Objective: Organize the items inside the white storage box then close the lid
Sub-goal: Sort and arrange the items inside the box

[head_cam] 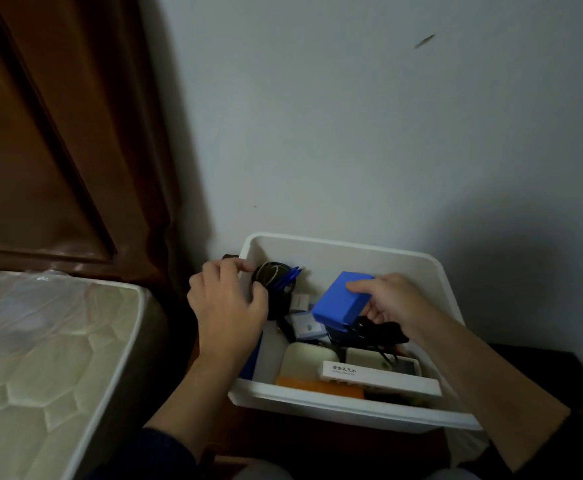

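White storage box sits open against the wall, just beside the mattress. Right hand grip closed around a blue block, held tilted above the clutter inside. Left hand at the box's left rim, fingers curled on a black cable coil. White carton and orange item lie along the near wall.

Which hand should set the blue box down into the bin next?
Right. The right hand already grips the blue box above the white storage box; the left hand is busy at its left wall by the black cables.
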`<action>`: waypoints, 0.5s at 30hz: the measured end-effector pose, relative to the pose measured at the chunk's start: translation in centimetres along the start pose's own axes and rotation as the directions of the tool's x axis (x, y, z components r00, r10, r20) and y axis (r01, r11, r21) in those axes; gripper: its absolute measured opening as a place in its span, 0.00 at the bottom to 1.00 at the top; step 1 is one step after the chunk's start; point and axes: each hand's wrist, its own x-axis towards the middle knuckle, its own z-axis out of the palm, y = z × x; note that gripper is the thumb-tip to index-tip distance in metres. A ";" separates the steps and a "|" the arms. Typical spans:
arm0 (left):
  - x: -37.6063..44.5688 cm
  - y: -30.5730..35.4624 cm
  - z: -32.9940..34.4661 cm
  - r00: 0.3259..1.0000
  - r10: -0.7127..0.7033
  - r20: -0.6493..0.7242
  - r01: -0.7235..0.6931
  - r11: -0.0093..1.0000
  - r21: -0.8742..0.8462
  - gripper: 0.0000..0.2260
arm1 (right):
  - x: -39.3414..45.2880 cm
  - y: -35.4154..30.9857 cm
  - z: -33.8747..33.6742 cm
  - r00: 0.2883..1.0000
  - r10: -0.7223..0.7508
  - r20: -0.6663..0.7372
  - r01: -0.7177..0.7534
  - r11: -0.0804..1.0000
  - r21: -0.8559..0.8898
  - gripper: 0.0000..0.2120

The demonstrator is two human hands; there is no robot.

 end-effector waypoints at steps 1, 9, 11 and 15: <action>-0.2 0.0 0.1 0.996 0.086 0.012 -0.086 0.996 -0.033 0.10 | -0.2 0.2 -0.7 1.000 0.014 -0.010 -0.013 0.999 0.032 0.12; -1.5 1.3 1.4 0.281 0.087 0.956 -0.094 0.994 -0.063 0.14 | -0.5 2.8 -2.5 0.993 0.116 0.019 -0.117 0.988 0.102 0.13; -1.3 1.5 1.2 0.266 0.036 0.963 -0.110 0.994 -0.007 0.19 | -0.2 3.5 -1.8 0.991 0.130 0.030 -0.133 0.984 0.119 0.13; -1.0 1.6 1.1 0.274 0.031 0.961 -0.164 0.986 0.015 0.16 | 0.4 4.1 -0.1 0.983 0.166 0.080 -0.176 0.974 0.143 0.12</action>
